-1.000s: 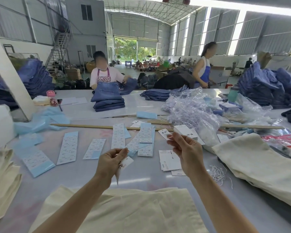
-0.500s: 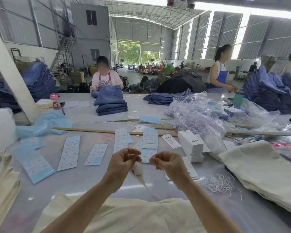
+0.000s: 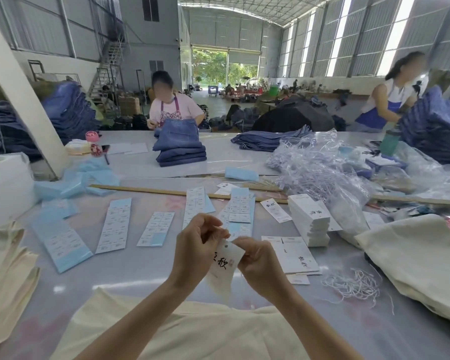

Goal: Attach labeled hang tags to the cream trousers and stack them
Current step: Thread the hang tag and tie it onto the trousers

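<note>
Both my hands hold one white hang tag [image 3: 224, 266] with black handwriting above the table. My left hand [image 3: 196, 249] pinches its upper left edge and my right hand [image 3: 257, 262] pinches its right edge. Cream trousers [image 3: 192, 333] lie flat below my arms at the near edge. More folded cream trousers [image 3: 421, 258] lie on the right, and another cream stack [image 3: 5, 276] sits on the left. A stack of white hang tags [image 3: 309, 219] stands right of centre. Loose white strings [image 3: 353, 284] lie near it.
Blue-backed label sheets [image 3: 115, 224] are spread across the grey table [image 3: 130, 279]. A long wooden ruler [image 3: 166, 192] crosses it. Clear plastic bags [image 3: 322, 167] pile up at the back right. Folded jeans [image 3: 179, 149] and two other workers are beyond.
My right hand came back from the tag stack and met my left hand. Both now hold the tag, which has turned its handwriting towards me.
</note>
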{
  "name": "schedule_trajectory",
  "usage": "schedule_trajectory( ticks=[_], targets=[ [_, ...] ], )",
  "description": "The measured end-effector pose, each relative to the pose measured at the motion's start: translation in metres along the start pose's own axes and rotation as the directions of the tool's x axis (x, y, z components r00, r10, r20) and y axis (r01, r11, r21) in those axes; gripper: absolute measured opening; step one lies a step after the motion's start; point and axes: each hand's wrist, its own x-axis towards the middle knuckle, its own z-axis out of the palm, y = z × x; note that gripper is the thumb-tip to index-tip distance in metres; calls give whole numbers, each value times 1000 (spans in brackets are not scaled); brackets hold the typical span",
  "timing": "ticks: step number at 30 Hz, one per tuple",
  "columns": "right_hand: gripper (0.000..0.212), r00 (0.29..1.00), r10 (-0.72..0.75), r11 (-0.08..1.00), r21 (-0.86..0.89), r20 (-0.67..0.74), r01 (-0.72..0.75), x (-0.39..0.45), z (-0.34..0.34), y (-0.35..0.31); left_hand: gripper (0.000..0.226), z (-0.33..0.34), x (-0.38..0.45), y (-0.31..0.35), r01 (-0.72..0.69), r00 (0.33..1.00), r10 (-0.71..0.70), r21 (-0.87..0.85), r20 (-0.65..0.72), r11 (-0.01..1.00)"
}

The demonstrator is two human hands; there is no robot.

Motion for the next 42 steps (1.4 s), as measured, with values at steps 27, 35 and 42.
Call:
schedule_trajectory(
  ticks=[27, 35, 42],
  targets=[
    [18, 888, 441, 557, 737, 129, -383, -17, 9, 15, 11, 1, -15, -18, -286, 956, 242, 358, 165, 889],
    [27, 861, 478, 637, 606, 173, -475, -19, 3, 15, 4, 2, -17, -31, -301, 943, 193, 446, 272, 843],
    [25, 802, 595, 590, 647, 55, -482, -20, 3, 22, 22, 2, -19, -31, 204, 937, -211, 53, 279, 977]
  ],
)
